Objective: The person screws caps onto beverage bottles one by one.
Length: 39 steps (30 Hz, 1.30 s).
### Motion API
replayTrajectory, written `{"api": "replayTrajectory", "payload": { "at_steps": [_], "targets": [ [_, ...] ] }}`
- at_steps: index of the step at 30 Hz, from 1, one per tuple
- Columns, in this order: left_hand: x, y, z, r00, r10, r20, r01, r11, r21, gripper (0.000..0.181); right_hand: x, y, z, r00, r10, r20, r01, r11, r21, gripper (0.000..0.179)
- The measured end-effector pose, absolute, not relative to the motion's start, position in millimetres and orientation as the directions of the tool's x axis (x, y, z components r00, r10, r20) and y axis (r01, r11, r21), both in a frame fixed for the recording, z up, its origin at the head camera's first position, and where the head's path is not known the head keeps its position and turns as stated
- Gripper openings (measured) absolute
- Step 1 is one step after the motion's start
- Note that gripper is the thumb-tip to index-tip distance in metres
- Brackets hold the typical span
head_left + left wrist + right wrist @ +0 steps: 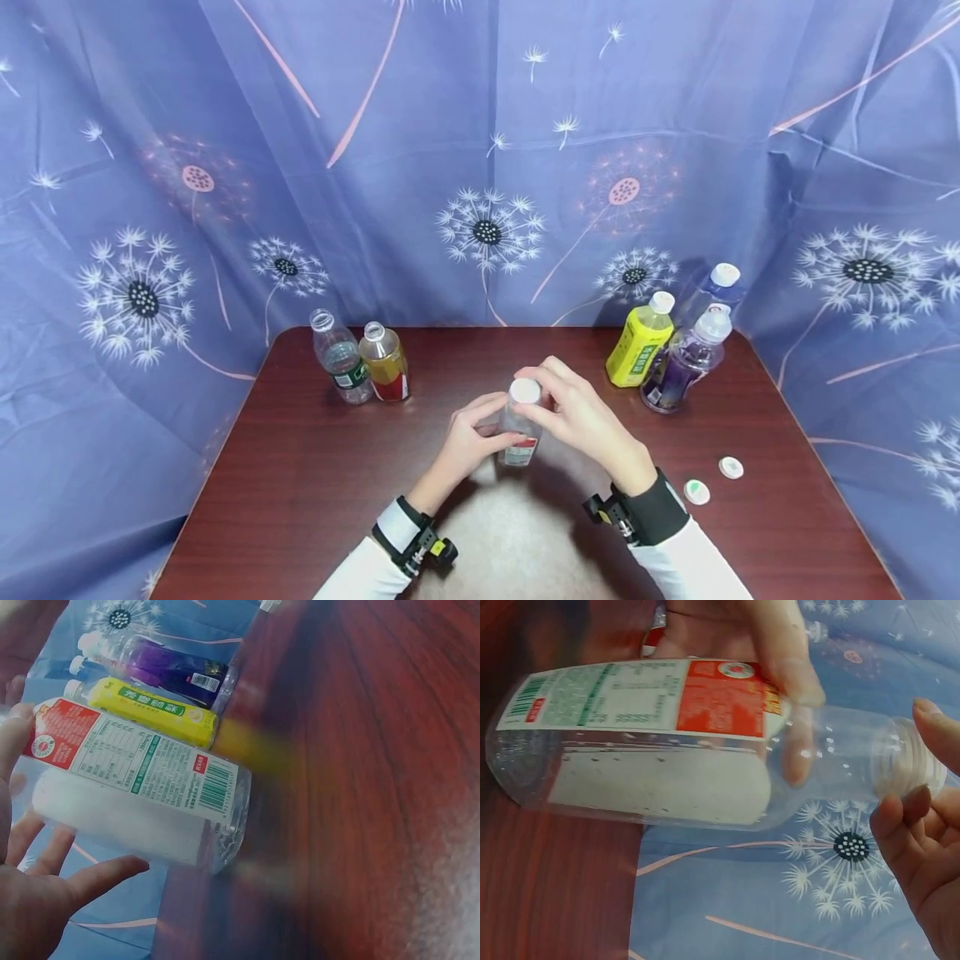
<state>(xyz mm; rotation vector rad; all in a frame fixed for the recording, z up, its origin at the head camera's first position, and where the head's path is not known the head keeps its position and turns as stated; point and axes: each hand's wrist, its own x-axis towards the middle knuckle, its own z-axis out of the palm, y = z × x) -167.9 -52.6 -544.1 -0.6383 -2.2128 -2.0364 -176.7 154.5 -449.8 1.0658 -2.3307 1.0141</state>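
A clear, wide plastic bottle [660, 780] with a red, white and green label [142, 761] stands at the middle of the table in the head view. My left hand [467, 442] holds it round the body, thumb on the near side and index finger reaching toward the far side. At its top, my right hand [577, 408] pinches the white bottle cap [525, 390] between thumb and fingers. Through the clear wall, the bottle looks without drink inside. The left palm is hidden in the head view.
Two bottles without caps, one clear [341, 358] and one with amber liquid [385, 367], stand back left. Back right are a yellow bottle [637, 346], a purple bottle [675, 371] and a blue-capped clear one [708, 296]. Two loose caps [697, 492] lie at right.
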Motion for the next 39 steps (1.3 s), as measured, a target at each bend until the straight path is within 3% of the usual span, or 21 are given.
{"api": "replayTrajectory", "payload": {
  "at_steps": [5,9,17,21,25,30,39],
  "targets": [
    [-168,-51,-543,-0.913,0.23,0.335,0.355,0.046,0.934,0.052,-170,147,-450,-0.694,-0.404,0.596,-0.706,0.544,-0.454,0.034],
    [-168,-50,-542,-0.913,0.219,0.345,0.367,0.068,0.928,0.051,-167,143,-450,-0.695,-0.383,0.608,-0.69,0.592,-0.416,0.033],
    [-168,-51,-542,-0.908,0.274,0.317,0.334,0.015,0.943,0.05,-182,162,-454,-0.671,-0.567,0.478,-0.711,0.311,-0.63,0.053],
    [-169,-51,-542,-0.9,0.284,0.332,0.348,0.005,0.938,0.049,-187,165,-453,-0.655,-0.609,0.448,-0.698,0.26,-0.667,0.046],
    [-168,-49,-542,-0.898,0.251,0.362,0.379,0.025,0.925,0.052,-185,162,-454,-0.647,-0.559,0.519,-0.74,0.296,-0.604,0.037],
    [-169,-45,-542,-0.882,0.22,0.417,0.44,0.065,0.896,0.057,-180,153,-459,-0.663,-0.438,0.607,-0.748,0.388,-0.538,0.039],
    [-166,-45,-544,-0.895,0.22,0.388,0.409,0.053,0.911,0.057,-175,151,-461,-0.748,-0.38,0.545,-0.664,0.434,-0.609,0.047]
  ]
}}
